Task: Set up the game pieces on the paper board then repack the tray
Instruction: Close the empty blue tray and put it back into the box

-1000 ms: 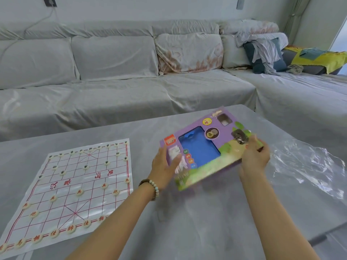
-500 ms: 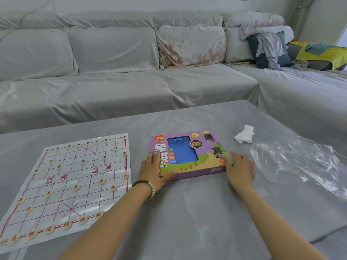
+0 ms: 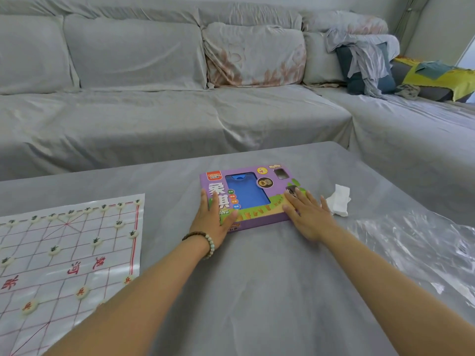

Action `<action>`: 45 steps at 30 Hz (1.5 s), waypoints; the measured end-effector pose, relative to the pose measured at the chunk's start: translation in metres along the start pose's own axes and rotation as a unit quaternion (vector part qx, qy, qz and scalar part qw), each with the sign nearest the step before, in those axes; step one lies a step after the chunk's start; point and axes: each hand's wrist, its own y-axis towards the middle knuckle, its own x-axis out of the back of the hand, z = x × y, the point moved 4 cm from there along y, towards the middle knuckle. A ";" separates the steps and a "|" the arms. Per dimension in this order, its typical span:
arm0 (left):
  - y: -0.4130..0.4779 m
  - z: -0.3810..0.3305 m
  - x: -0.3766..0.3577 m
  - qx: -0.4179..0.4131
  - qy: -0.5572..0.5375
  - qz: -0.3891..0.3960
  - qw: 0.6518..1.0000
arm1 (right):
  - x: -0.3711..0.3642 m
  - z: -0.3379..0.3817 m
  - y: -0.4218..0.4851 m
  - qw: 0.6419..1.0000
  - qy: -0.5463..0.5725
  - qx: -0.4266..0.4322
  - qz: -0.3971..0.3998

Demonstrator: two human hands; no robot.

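A purple game box [image 3: 272, 176] with a blue tray [image 3: 247, 192] showing through its window lies flat on the grey table. My left hand [image 3: 214, 222] rests on the box's near left corner with straight fingers and the thumb on the lid. Over at the near right corner, my right hand [image 3: 307, 214] lies flat with spread fingers. The paper board [image 3: 64, 258] sits to the left, with several round white game pieces [image 3: 82, 292] standing on its grid lines.
A crumpled white tissue [image 3: 339, 200] lies just right of the box. A clear plastic wrap [image 3: 421, 247] spreads over the table's right side. A grey covered sofa [image 3: 180, 111] runs behind the table, with clothes piled at its far right.
The box was held tilted above the table one second ago. It now lies flat, and both hands rest on its near corners with straight fingers.
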 end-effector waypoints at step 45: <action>-0.100 -0.117 -0.042 0.198 -0.577 -0.086 0.787 | 0.026 0.037 -0.183 0.667 0.728 0.021 0.157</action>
